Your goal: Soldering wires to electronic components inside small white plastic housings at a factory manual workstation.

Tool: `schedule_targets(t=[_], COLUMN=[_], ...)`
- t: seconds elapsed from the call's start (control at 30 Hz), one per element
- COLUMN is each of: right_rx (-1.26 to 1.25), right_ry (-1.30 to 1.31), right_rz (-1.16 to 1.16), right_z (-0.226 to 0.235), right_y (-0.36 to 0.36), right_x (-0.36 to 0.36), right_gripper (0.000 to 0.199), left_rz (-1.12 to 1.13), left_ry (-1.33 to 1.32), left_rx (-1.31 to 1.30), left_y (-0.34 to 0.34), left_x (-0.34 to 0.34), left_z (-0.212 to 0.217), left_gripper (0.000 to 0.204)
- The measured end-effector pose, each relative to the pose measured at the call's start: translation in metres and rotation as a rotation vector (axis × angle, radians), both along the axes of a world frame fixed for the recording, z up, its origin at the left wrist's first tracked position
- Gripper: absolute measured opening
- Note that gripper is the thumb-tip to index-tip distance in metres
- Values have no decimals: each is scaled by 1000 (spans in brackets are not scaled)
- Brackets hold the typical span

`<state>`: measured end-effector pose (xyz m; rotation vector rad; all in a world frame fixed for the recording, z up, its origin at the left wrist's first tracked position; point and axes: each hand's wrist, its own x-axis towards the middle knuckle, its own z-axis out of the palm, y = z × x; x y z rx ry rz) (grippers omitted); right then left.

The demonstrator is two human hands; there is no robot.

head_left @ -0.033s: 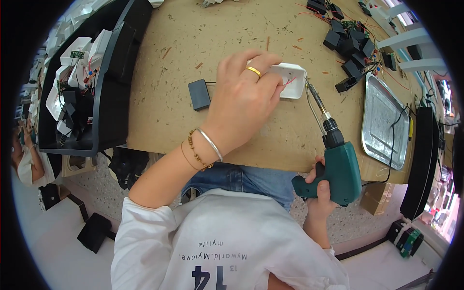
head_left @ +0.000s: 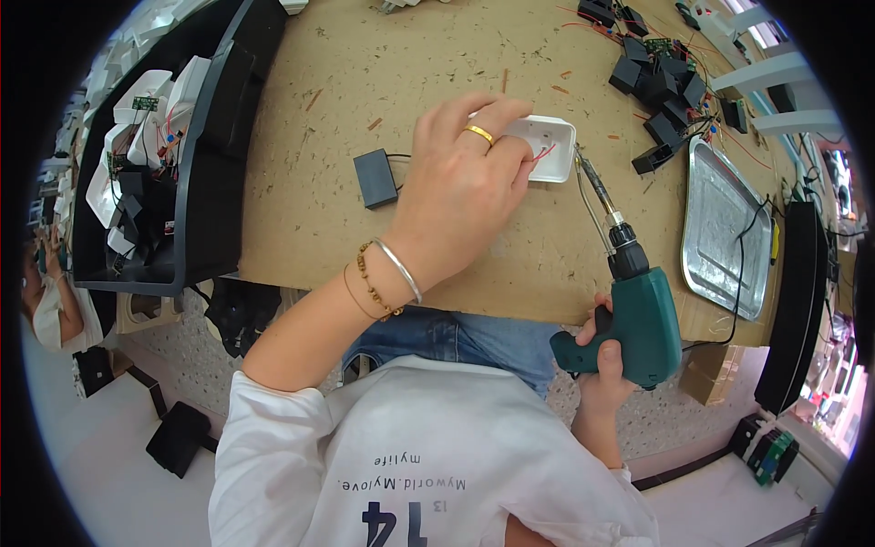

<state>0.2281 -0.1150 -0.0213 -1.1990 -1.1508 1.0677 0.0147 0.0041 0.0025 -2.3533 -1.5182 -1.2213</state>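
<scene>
My left hand (head_left: 465,178) is closed on a shallow white plastic case (head_left: 558,150), its fingers covering the case's left part. A thin red wire (head_left: 545,153) shows inside, close to my fingertips; what else they pinch is hidden. My right hand (head_left: 606,365) grips the handle of a dark green soldering gun (head_left: 649,324) at the table's front edge. Its hot tip and the thin feed tube beside it point up at the case's right rim, very near it. Left of my left hand lies a black box (head_left: 375,179), its black lead running under that hand.
A black bin (head_left: 205,173) with white cases and circuit boards stands at left. Several black boxes with wires (head_left: 658,87) are heaped at the far right. A metal tray (head_left: 725,237), crossed by a black cord, lies at right. Brown scraps dot the cardboard-coloured tabletop (head_left: 319,237).
The white case in my left hand has shifted very slightly left and away from me. My right hand and the soldering gun look unmoved.
</scene>
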Motion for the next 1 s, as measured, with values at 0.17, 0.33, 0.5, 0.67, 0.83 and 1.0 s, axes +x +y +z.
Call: schedule_targets(t=[0.17,0.33,0.5,0.67,0.83,1.0], right_rx=[9,12,25,27,22,-30], right_ry=[-3,5,-12,-9,-49,-76], right_rz=[19,20,33,32,31,20], right_z=[0,-1,0,-1,-2,3], right_y=[-1,0,0,-3,-8,-9], right_x=[1,1,2,0,2,-3], right_gripper=[55,54,53,54,54,54], left_rz=[-27,-19,-57,-23,-65,-65], left_ry=[-57,-24,-41,93,143,190], left_rx=[-43,-195,-229,-144,-62,-39], left_y=[4,4,9,9,6,5], left_x=[3,1,3,10,14,14], left_z=[-10,7,8,3,-13,-15], left_gripper=[9,10,9,8,15,16])
